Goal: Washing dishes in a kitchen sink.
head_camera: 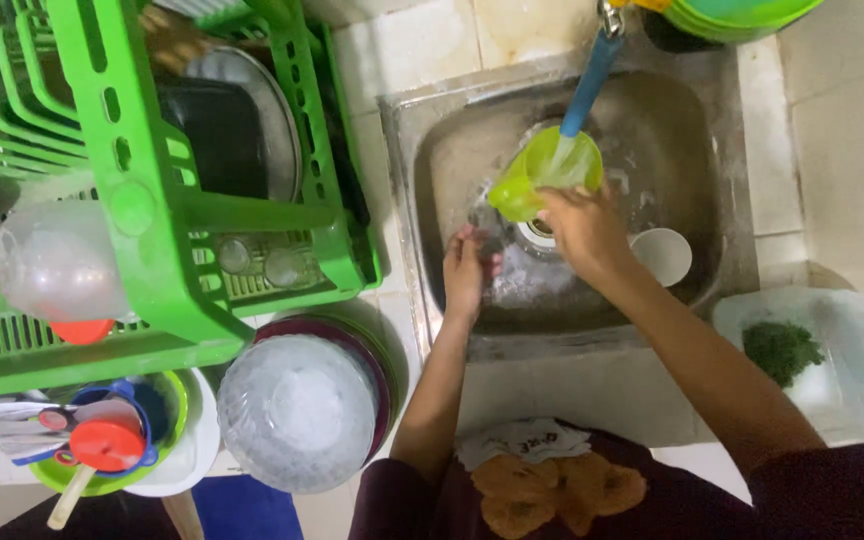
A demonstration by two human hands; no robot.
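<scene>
Steel sink (692, 130) in tiled counter; right hand (582, 225) grips green cup (542, 170), left hand (464, 270) open.

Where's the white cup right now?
In the head view, the white cup lies in the steel sink, at its right side, just right of the right hand holding the green cup.

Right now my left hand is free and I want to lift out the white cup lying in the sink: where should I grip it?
Grip the white cup by its rim, from above: its round mouth faces up, right of the drain, clear of the right hand.
</scene>
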